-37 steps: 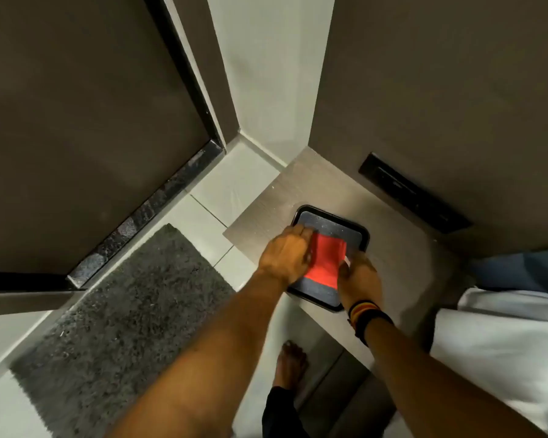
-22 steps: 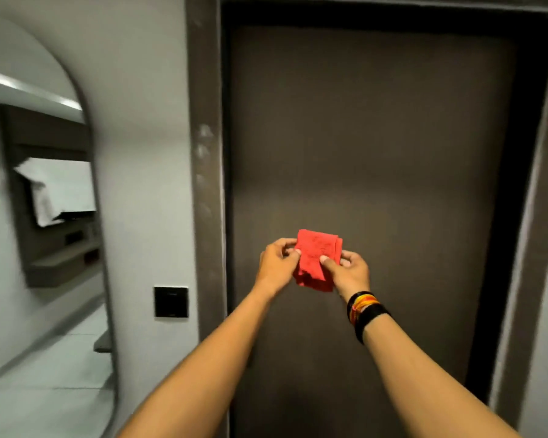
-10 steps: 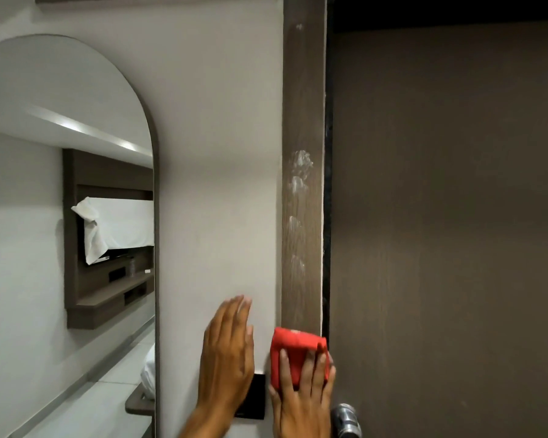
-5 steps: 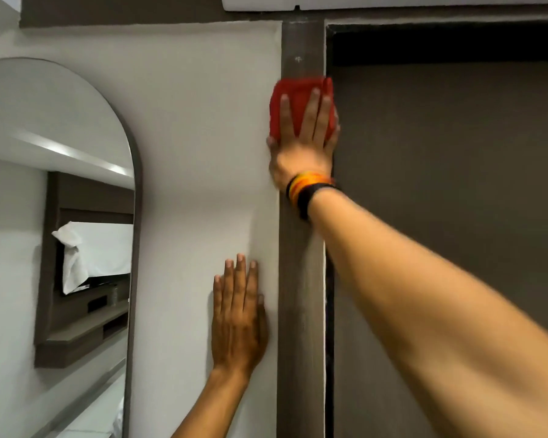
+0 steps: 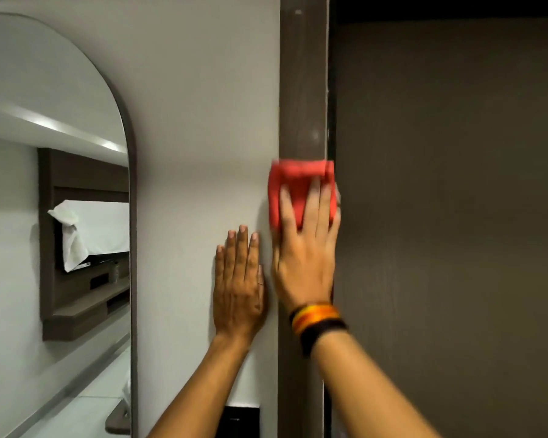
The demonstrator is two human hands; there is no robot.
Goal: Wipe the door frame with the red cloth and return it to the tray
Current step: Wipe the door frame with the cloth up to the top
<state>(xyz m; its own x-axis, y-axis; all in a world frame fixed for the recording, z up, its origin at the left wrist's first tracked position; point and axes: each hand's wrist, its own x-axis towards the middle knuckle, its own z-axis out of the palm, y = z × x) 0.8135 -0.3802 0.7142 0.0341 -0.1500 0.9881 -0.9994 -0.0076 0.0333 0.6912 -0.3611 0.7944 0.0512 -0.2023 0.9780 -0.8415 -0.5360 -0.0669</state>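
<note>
The folded red cloth (image 5: 298, 184) lies flat against the brown vertical door frame (image 5: 302, 90) at mid height. My right hand (image 5: 306, 254), with coloured bands on its wrist, presses on the cloth with fingers spread over its lower half; hand and cloth are motion-blurred. My left hand (image 5: 238, 286) rests flat and empty on the white wall just left of the frame, fingers pointing up. The tray is out of view.
The dark brown door (image 5: 450, 216) fills the right side. An arched mirror (image 5: 54, 232) hangs on the wall at left and reflects a shelf unit. A black wall plate (image 5: 239, 420) sits low beside the frame, under my left forearm.
My right hand has slid the cloth down the frame from near its top to mid height. My left hand has stayed flat on the wall.
</note>
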